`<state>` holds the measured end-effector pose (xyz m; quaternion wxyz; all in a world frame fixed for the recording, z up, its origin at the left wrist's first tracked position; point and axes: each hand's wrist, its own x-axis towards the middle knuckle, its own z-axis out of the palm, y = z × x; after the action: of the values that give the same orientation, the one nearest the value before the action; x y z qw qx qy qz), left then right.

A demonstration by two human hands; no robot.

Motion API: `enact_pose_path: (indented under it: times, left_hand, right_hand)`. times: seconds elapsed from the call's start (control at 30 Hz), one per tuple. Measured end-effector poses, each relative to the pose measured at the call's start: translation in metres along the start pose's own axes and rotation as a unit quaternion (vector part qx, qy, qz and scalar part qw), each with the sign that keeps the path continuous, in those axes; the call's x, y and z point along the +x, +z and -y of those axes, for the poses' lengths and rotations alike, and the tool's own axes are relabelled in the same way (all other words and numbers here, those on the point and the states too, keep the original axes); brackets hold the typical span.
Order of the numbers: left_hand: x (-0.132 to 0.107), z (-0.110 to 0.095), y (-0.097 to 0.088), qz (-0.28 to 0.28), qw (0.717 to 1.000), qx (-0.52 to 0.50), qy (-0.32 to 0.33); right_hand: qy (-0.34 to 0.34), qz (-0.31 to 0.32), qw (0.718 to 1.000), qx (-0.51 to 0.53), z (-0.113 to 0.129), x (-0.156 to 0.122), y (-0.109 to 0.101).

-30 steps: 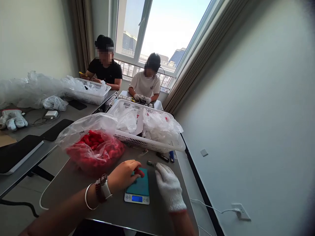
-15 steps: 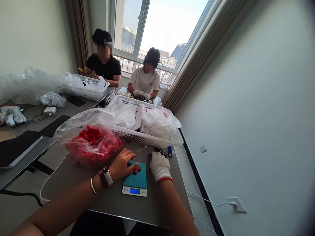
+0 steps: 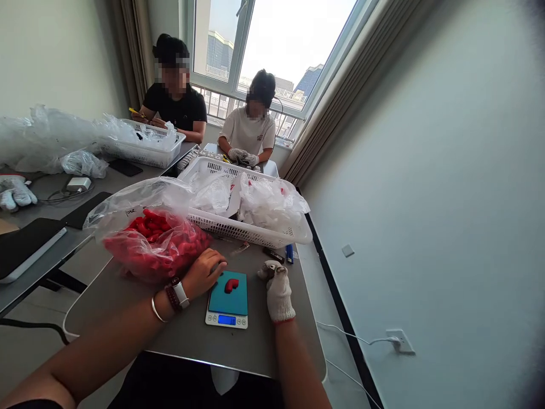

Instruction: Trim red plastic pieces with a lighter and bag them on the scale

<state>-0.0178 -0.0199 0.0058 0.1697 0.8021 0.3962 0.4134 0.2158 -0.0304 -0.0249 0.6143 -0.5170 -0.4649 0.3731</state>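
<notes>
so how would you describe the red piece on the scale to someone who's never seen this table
On the grey table, a digital scale sits between the bare left hand and the white-gloved right hand. On its teal top lies one curved red piece, alone, unlike the heap in the clear plastic bag beyond.

Scale readout (image 3: 226,320) too small to read, digits blurred. Red parts (image 3: 155,244) sit behind the film of the plastic bag (image 3: 140,196), so count and exact shape can't be told. Right hand (image 3: 279,292) curled, gloved fingers hide whether anything is pinched. Dark item (image 3: 273,255) and blue item (image 3: 289,254) too small to identify. White basket (image 3: 238,230) contents mostly hidden under plastic sheets (image 3: 272,201). Co-worker's gloved hands (image 3: 238,156) too small, held item unclear. Spare glove (image 3: 12,193) cut off by left edge. Left forearm (image 3: 85,363) cut off by bottom edge.
</notes>
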Motion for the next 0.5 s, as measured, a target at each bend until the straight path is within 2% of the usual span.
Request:
enact_pose_path:
  times: [0.1, 0.23, 0.33, 0.5]
  left_hand:
    - [-0.002, -0.007, 0.001, 0.052, 0.998, 0.033, 0.017]
    - [-0.005, -0.015, 0.004, 0.113, 0.989, 0.092, 0.030]
    - [-0.007, -0.017, 0.007, 0.122, 0.985, 0.109, 0.051]
    - [-0.007, -0.013, 0.008, 0.098, 0.989, 0.082, 0.074]
  right_hand:
    - [0.020, 0.006, 0.998, 0.060, 0.000, 0.001, -0.001]
    - [0.042, -0.009, 0.997, 0.068, 0.004, 0.000, 0.003]
    - [0.059, -0.022, 0.996, 0.065, 0.007, 0.000, 0.006]
    - [0.084, -0.015, 0.995, 0.059, 0.011, 0.006, 0.010]
